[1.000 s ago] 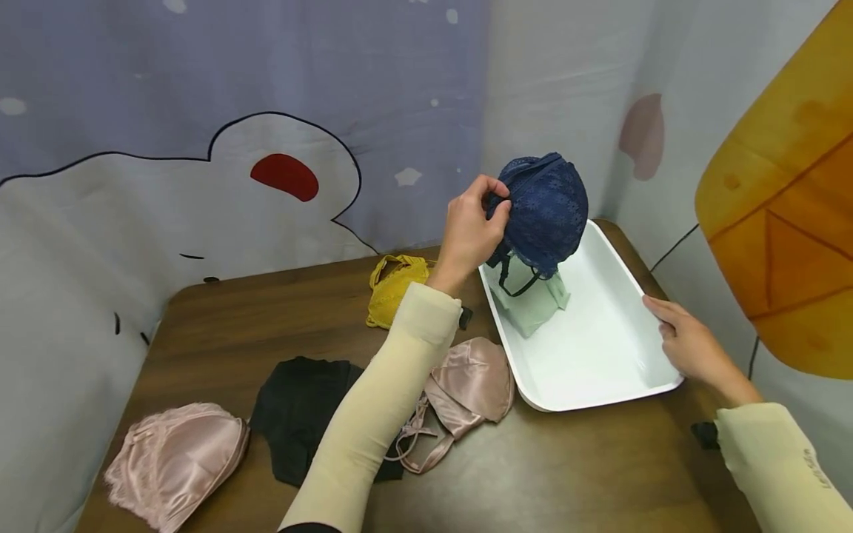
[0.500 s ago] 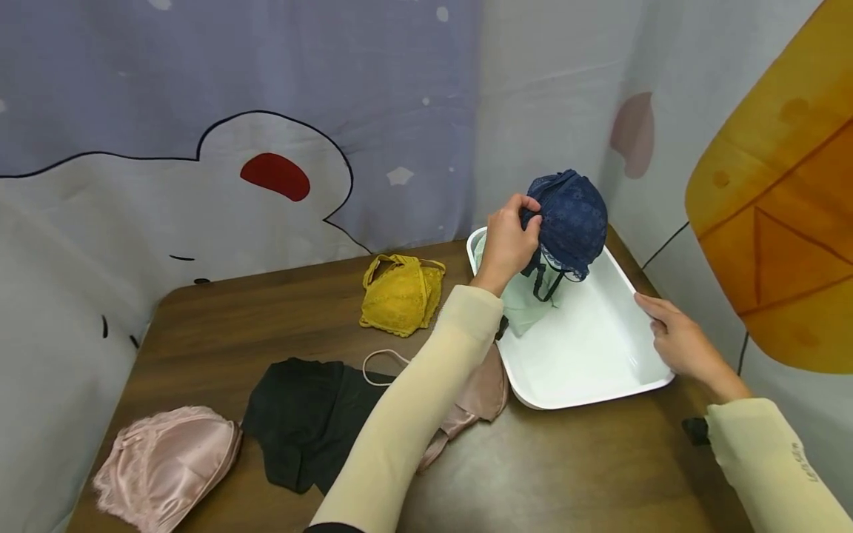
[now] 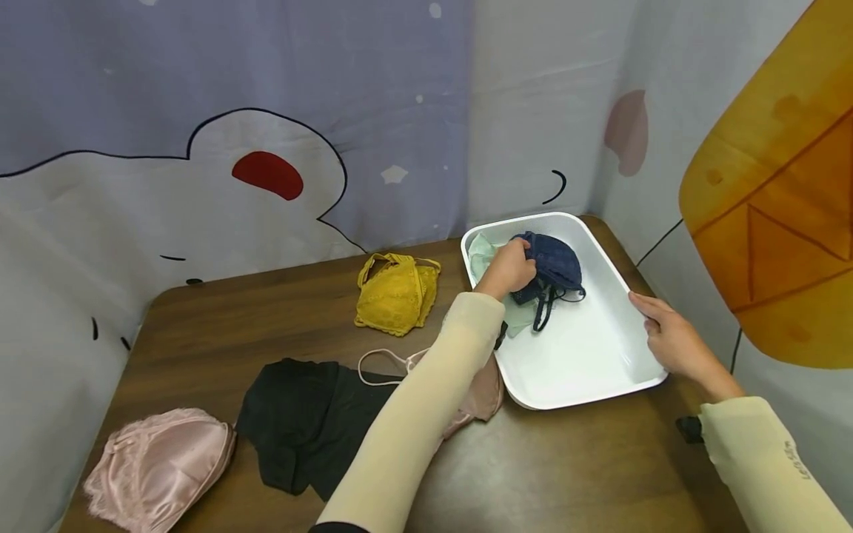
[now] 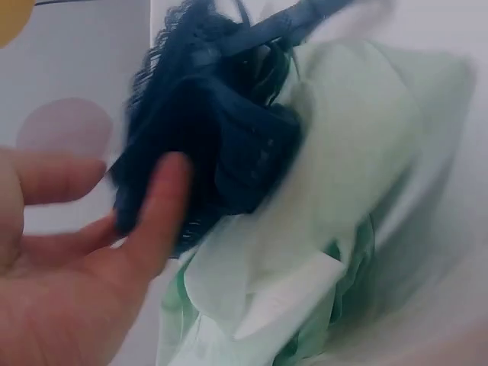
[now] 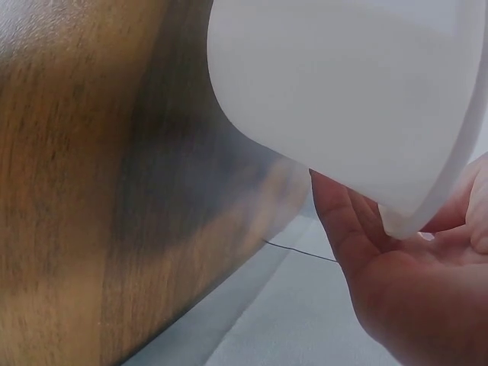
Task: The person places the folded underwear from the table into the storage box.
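Note:
My left hand pinches the edge of a navy lace bra inside the white tray. The bra lies over a pale green garment, its dark straps hanging toward the tray floor. In the left wrist view, thumb and fingers meet the navy bra at its edge, above the folded green cloth. My right hand grips the tray's right rim. The right wrist view has the hand with its thumb and fingers on either side of that rim.
Left of the tray, a yellow lace bra lies on the wooden table. Nearer are a black garment, a pink satin bra partly behind my left sleeve, and a pale pink lace-edged bra. A printed curtain backs the table.
My left hand has moved right and then down, bringing the navy bra from above the tray into it, onto the green garment. My right hand stays on the rim.

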Available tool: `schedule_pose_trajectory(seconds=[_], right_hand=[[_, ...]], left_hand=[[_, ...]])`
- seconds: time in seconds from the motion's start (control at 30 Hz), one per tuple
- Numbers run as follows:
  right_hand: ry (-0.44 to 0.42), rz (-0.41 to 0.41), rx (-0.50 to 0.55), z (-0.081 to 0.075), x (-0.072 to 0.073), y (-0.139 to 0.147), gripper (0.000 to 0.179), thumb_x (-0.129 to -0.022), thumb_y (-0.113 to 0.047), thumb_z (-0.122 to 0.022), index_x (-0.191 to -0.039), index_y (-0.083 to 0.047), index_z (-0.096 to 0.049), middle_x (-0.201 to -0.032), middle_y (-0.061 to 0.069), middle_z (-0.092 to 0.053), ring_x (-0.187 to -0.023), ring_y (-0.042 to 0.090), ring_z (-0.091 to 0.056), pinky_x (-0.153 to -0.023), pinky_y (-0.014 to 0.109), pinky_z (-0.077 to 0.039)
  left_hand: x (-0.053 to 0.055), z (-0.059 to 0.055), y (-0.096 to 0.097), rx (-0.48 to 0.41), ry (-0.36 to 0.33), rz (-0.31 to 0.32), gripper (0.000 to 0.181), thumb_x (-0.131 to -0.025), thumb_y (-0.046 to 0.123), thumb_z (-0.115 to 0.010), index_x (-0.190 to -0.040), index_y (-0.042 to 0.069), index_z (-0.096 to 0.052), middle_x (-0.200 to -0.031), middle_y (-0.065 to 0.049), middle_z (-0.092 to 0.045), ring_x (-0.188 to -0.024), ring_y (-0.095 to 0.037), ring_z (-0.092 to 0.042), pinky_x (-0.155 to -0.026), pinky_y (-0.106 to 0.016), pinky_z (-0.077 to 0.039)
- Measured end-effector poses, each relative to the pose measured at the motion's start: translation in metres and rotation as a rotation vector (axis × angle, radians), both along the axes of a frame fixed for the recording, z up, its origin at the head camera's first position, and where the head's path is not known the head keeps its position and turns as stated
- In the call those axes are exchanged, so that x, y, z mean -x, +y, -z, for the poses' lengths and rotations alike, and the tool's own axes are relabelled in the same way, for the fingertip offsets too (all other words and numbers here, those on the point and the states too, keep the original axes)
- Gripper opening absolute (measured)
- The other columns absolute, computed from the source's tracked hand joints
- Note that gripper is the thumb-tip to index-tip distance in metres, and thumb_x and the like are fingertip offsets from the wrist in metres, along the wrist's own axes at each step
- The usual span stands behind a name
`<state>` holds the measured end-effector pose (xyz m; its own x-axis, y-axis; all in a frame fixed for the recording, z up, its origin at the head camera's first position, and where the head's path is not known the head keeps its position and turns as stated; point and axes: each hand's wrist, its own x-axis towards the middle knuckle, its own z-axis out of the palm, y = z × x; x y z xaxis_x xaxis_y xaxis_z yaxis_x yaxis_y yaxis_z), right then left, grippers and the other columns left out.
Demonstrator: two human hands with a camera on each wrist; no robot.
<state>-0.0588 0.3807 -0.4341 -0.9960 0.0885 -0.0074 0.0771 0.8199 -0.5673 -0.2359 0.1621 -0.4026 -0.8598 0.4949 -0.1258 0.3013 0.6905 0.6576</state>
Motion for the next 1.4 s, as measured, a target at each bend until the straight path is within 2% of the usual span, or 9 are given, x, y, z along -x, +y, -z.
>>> schedule_pose_trajectory(seconds=[0.13,0.3,0.47,0.57,0.67,0.77,0.9,1.07,1.4], right_hand=[[-0.028,0.016,0.0,0.001,0.001,-0.001,0.049,-0.095,0.007,-0.032,-0.144,0.002,-0.03,-0.145,0.028,-0.028,-0.125,0.053,-0.029,-0.092,0.065,-0.03],[-0.05,0.024,0.007,0.002,0.003,-0.001,0.05,-0.096,0.006,-0.031,-0.146,0.0,-0.028,-0.146,0.027,-0.026,-0.127,0.053,-0.026,-0.094,0.066,-0.026],[-0.052,0.02,0.006,0.0,0.003,0.0,0.049,-0.096,0.006,-0.03,-0.145,0.002,-0.027,-0.146,0.027,-0.026,-0.126,0.053,-0.028,-0.093,0.066,-0.028],[-0.059,0.013,0.011,0.0,0.003,0.0,0.049,-0.096,0.005,-0.03,-0.145,0.002,-0.027,-0.146,0.027,-0.026,-0.126,0.053,-0.028,-0.093,0.066,-0.028],[-0.058,0.007,0.009,0.0,0.003,0.0,0.049,-0.096,0.005,-0.03,-0.145,0.001,-0.027,-0.146,0.027,-0.026,-0.126,0.053,-0.027,-0.093,0.066,-0.027],[-0.054,0.01,0.006,0.001,0.002,0.001,0.049,-0.096,0.005,-0.029,-0.145,0.002,-0.027,-0.146,0.028,-0.026,-0.126,0.053,-0.028,-0.093,0.066,-0.028],[-0.061,0.014,0.001,0.002,0.003,0.0,0.05,-0.096,0.006,-0.03,-0.145,0.001,-0.027,-0.146,0.028,-0.025,-0.125,0.054,-0.027,-0.092,0.067,-0.028],[-0.083,0.015,0.002,0.004,0.005,-0.001,0.05,-0.097,0.004,-0.03,-0.147,-0.002,-0.025,-0.147,0.027,-0.024,-0.126,0.054,-0.026,-0.093,0.067,-0.027],[-0.047,0.012,0.009,0.002,0.002,0.0,0.049,-0.096,0.005,-0.03,-0.144,0.002,-0.029,-0.145,0.028,-0.027,-0.126,0.054,-0.026,-0.095,0.067,-0.024]], left_hand=[[0.002,0.003,0.0,0.119,-0.047,0.127,0.053,-0.094,0.011,-0.044,-0.145,0.007,-0.034,-0.143,-0.006,-0.043,-0.126,-0.017,-0.044,-0.097,-0.025,-0.037],[0.003,0.003,-0.003,0.137,-0.072,0.181,0.057,-0.093,0.008,-0.043,-0.149,0.013,-0.03,-0.146,-0.003,-0.04,-0.099,-0.015,-0.054,-0.083,-0.025,-0.04],[0.006,-0.007,-0.011,0.113,-0.006,0.112,0.049,-0.094,0.016,-0.046,-0.143,0.011,-0.04,-0.135,-0.006,-0.052,-0.11,-0.015,-0.052,-0.085,-0.025,-0.041],[0.008,-0.017,-0.021,0.104,0.051,0.03,0.031,-0.093,0.017,-0.047,-0.122,0.007,-0.055,-0.11,-0.009,-0.061,-0.091,-0.02,-0.057,-0.071,-0.028,-0.044],[0.01,-0.025,-0.032,0.15,0.09,-0.059,0.012,-0.091,0.018,-0.051,-0.092,0.008,-0.059,-0.085,-0.006,-0.056,-0.072,-0.02,-0.049,-0.059,-0.031,-0.039],[0.011,-0.027,-0.041,0.228,0.074,-0.067,0.015,-0.091,0.02,-0.054,-0.081,0.009,-0.057,-0.08,-0.005,-0.052,-0.07,-0.019,-0.047,-0.057,-0.032,-0.038],[0.014,-0.022,-0.049,0.264,0.016,0.07,0.013,-0.094,0.016,-0.047,-0.086,0.007,-0.055,-0.08,-0.006,-0.05,-0.066,-0.018,-0.044,-0.058,-0.028,-0.037],[0.021,-0.013,-0.053,0.261,0.042,0.225,0.022,-0.098,0.012,-0.038,-0.078,0.009,-0.048,-0.075,-0.003,-0.041,-0.063,-0.014,-0.035,-0.059,-0.024,-0.032],[0.027,-0.014,-0.085,0.041,0.083,0.162,0.028,-0.099,0.015,-0.04,-0.116,0.006,-0.06,-0.108,-0.005,-0.061,-0.085,-0.015,-0.052,-0.077,-0.026,-0.041]])
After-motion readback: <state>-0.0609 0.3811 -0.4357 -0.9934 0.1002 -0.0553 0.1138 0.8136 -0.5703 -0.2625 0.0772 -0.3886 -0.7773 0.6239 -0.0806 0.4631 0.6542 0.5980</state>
